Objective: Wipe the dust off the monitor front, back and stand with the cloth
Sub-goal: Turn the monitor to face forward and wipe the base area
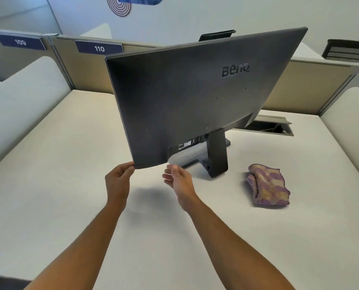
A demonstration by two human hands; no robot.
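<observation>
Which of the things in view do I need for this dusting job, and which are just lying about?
For the job:
monitor, its back toward the camera
stand
cloth, folded on the desk
left hand, gripping the monitor's lower corner
right hand, open

Lying about:
cable hatch, open
dividers numbered 109 and 110

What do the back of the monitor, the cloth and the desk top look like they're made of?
Monitor back: probably moulded plastic, dark grey and matte, with a fine grain and a raised logo. Cloth: looks like fluffy microfibre or terry, purple and tan patches, folded with a nubby pile. Desk top: smooth off-white surface, likely laminate, though the picture doesn't settle it.
</observation>
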